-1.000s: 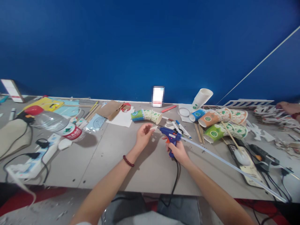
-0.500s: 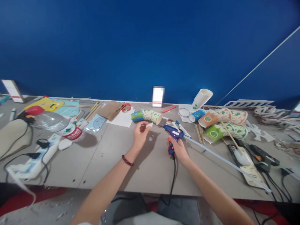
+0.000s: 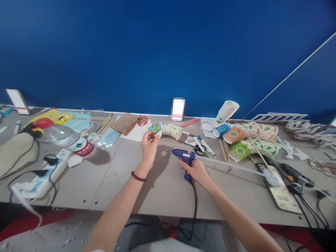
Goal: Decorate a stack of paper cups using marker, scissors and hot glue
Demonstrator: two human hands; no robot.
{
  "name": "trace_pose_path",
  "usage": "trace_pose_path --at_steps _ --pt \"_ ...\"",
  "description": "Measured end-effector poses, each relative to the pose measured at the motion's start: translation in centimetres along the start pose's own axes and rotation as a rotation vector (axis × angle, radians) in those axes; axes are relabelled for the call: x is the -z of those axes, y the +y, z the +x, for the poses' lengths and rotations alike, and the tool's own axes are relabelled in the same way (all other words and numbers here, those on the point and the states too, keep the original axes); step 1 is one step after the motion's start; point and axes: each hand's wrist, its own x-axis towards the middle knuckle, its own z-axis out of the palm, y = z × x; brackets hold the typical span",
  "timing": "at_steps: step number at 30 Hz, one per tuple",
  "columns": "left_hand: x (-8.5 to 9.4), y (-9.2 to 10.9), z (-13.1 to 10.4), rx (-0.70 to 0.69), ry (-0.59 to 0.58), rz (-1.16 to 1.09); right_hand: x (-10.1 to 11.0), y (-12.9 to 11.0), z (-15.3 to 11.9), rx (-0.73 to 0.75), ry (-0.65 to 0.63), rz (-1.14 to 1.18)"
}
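Glue gun: blue corded hot-glue gun (image 3: 183, 155) upright above the grey worktop (image 3: 110, 182), nozzle pointing left, long axis level.
Right hand (image 3: 195, 170): wrapped round its grip.
Left hand (image 3: 149, 144): pinching a small white paper scrap (image 3: 158, 133), up-left of the nozzle, apart.

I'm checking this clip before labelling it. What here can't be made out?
Head view only:
- Small white piece in the left hand: too small to tell what it is.
- Card at the wall: blurred out.
- Glue gun trigger: hidden by the right hand.
- Cord: runs below the table edge.
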Motion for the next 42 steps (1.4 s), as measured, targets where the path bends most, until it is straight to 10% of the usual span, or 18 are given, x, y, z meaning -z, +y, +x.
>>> trace_pose_path --at_steps 19,42 --pt "0.0 -0.4 -0.2 -0.036 -0.022 0.031 -0.2 -2.2 -2.3 0.122 0.088 -0.74" --pt "-0.2 0.4 -0.2 0.139 -0.158 0.069 2.2 -5.5 -2.5 0.428 0.138 -0.564"
